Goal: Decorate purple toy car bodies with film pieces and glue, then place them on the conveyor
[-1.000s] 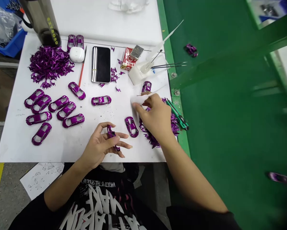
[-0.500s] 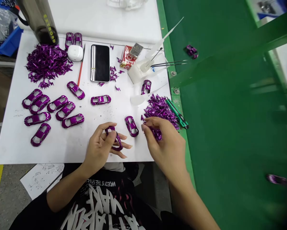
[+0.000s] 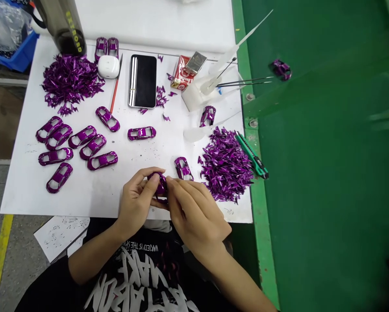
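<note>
A shiny purple toy car body (image 3: 160, 184) is held over the near edge of the white board (image 3: 123, 177). My left hand (image 3: 139, 201) grips it from the left, thumb and fingers closed round it. My right hand (image 3: 194, 212) meets it from the right with fingertips pinched against it; what those fingertips hold is too small to name. Another purple car body (image 3: 183, 168) lies just beyond my hands. A heap of small purple parts (image 3: 227, 164) lies to the right of them.
Several purple car bodies (image 3: 74, 145) lie in rows at the left, one more (image 3: 141, 133) mid-board. A second purple heap (image 3: 69, 80), earbud case (image 3: 108, 66), phone (image 3: 142, 81), red box (image 3: 183, 71), white block with tweezers (image 3: 201, 93) and dark bottle (image 3: 63, 26) stand behind. A green knife (image 3: 252, 155) lies by the green bench (image 3: 327, 173).
My right hand came back from the far white piece, passed over the purple heap, and joined my left hand at the car body. The view shifted slightly right.
</note>
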Demonstrator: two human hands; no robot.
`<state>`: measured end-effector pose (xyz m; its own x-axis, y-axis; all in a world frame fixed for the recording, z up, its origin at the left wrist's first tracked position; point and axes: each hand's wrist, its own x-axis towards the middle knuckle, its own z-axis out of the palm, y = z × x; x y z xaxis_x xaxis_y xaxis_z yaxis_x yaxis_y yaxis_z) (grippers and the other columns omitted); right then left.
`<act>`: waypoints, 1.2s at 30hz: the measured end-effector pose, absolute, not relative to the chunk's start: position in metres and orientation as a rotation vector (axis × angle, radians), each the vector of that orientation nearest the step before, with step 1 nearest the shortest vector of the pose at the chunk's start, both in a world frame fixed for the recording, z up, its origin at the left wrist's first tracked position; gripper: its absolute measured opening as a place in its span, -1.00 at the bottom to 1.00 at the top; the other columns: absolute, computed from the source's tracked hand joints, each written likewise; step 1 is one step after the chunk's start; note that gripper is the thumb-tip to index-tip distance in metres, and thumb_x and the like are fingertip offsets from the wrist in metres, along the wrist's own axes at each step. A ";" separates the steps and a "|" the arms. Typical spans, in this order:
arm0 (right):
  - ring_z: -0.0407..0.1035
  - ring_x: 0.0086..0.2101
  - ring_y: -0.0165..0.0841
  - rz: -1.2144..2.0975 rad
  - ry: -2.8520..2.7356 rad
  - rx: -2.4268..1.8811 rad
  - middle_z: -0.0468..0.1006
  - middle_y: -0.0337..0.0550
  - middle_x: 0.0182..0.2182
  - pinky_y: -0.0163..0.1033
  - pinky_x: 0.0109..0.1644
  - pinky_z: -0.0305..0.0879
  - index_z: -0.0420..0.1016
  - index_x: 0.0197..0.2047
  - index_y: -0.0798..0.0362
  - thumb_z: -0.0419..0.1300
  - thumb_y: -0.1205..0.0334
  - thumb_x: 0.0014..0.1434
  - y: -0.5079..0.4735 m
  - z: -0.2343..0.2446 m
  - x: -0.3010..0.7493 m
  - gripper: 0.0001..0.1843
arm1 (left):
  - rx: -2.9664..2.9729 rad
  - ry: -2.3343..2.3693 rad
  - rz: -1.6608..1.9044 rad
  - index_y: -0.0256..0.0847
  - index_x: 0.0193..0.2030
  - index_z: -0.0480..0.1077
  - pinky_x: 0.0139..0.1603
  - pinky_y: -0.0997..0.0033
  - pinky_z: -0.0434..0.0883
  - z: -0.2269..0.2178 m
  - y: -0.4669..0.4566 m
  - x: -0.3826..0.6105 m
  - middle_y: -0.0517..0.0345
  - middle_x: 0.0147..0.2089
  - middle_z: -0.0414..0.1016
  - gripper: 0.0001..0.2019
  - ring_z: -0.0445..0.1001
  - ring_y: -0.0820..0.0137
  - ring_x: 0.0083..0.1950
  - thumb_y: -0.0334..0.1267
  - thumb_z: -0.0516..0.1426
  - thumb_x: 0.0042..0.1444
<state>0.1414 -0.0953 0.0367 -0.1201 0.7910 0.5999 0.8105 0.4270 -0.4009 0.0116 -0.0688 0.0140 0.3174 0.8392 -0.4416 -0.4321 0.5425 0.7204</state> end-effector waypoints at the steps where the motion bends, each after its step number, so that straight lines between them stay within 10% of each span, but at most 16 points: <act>1: 0.56 -0.23 -0.07 -0.038 -1.911 -1.348 0.63 0.09 -0.16 0.02 -0.22 0.60 0.52 0.17 0.14 0.22 0.68 0.41 -0.096 0.037 0.142 -0.62 | 0.536 0.904 0.896 -0.13 0.01 0.57 -0.45 0.54 0.59 0.014 -0.069 0.012 0.21 -0.40 0.41 -0.72 0.44 0.48 -0.39 -0.01 0.27 0.30; 9: 0.50 -0.08 -0.05 0.336 -1.809 -1.479 0.58 0.04 0.01 0.12 -0.05 0.58 0.50 0.18 0.01 0.13 0.55 0.45 -0.100 0.050 0.133 -0.64 | 0.476 0.991 1.002 -0.16 -0.08 0.62 -0.44 0.49 0.61 0.018 -0.072 0.017 0.13 -0.27 0.59 -0.73 0.58 0.40 -0.32 -0.03 0.33 0.23; 16: 0.52 -0.04 -0.03 0.185 -1.778 -1.525 0.58 0.10 0.00 0.05 -0.06 0.64 0.48 0.20 0.07 0.21 0.50 0.44 -0.113 0.045 0.106 -0.68 | 0.772 1.115 1.118 -0.08 0.04 0.64 -0.05 0.29 0.68 0.032 -0.095 0.007 0.07 0.01 0.68 -0.79 0.67 0.28 -0.03 -0.19 0.20 0.38; 22: 0.60 -0.08 -0.10 0.937 -1.576 -1.509 0.63 -0.11 0.01 -0.07 0.00 0.68 0.54 0.26 -0.08 0.30 0.39 0.43 -0.130 0.061 0.110 -0.61 | 1.038 1.115 1.006 0.10 0.50 0.22 0.10 0.23 0.60 0.031 -0.149 -0.041 0.00 0.30 0.53 -0.22 0.60 0.17 0.18 -0.41 0.34 0.20; 27: 0.63 -0.14 -0.10 1.657 -1.514 -1.427 0.68 -0.16 -0.11 -0.10 0.00 0.67 0.63 0.04 -0.05 0.40 0.27 0.34 -0.126 0.063 0.126 -0.79 | 0.566 1.070 0.489 -0.20 0.09 0.50 -0.23 0.44 0.56 0.028 -0.157 -0.062 0.09 -0.17 0.61 -0.59 0.62 0.32 -0.17 -0.44 0.34 0.08; 30: 0.64 -0.18 -0.17 1.706 -1.667 -1.399 0.68 -0.22 -0.16 -0.21 -0.09 0.67 0.58 0.01 -0.08 0.33 0.28 0.34 -0.119 0.057 0.135 -0.82 | 0.361 0.972 0.285 -0.25 -0.12 0.42 -0.61 0.57 0.23 0.020 -0.148 -0.050 0.35 -0.53 0.34 -0.68 0.29 0.54 -0.60 -0.55 0.22 -0.04; 36: 0.60 -0.42 -0.18 1.710 -2.159 -1.508 0.65 -0.24 -0.38 -0.28 -0.48 0.54 0.50 -0.18 -0.02 0.38 0.44 0.25 -0.074 0.057 0.141 -0.81 | 0.189 1.060 0.354 -0.19 -0.51 0.18 -0.69 0.58 -0.01 0.011 -0.139 -0.014 0.43 -0.63 0.00 -0.78 -0.01 0.66 -0.68 -0.54 0.15 -0.06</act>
<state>0.1407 -0.0743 0.0565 -0.5386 0.6615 -0.5218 0.6595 -0.0543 -0.7497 -0.0140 -0.1390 0.0107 0.4395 0.3729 -0.8172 -0.1934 0.9277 0.3194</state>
